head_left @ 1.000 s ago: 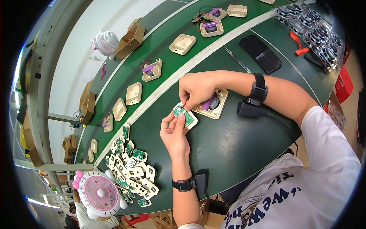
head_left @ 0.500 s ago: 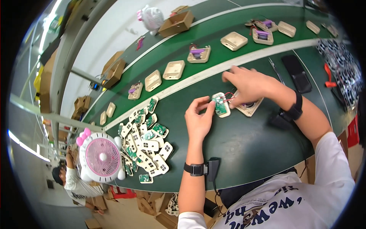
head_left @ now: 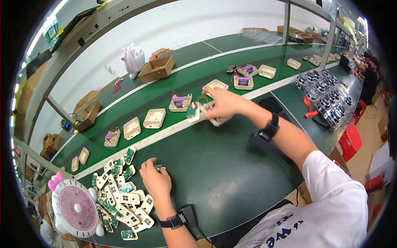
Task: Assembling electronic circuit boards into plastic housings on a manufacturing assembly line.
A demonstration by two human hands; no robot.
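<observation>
My right hand (head_left: 225, 102) is closed on a cream plastic casing (head_left: 221, 120), held at the white rail beside the belt. From the casing, red wires run to a green circuit board on a cream plate (head_left: 192, 112), which hangs just left of the fingers. At the right edge of a heap of cream plates with green circuit boards (head_left: 129, 198), my left hand (head_left: 157, 182) has its fingers curled on a small green circuit board (head_left: 159, 167). The hand covers most of that board.
Along the green belt (head_left: 140, 113) lie cream casings, some with purple cells (head_left: 179, 100). A pink and white fan (head_left: 77, 207) stands left of the heap. Trays of round speaker-like parts (head_left: 324, 97) lie at the right. A cardboard box (head_left: 157, 69) sits beyond the belt.
My right hand has lifted the casing and wired board off the table toward the belt. My left hand has left that board and moved to the heap. The view has swung right.
</observation>
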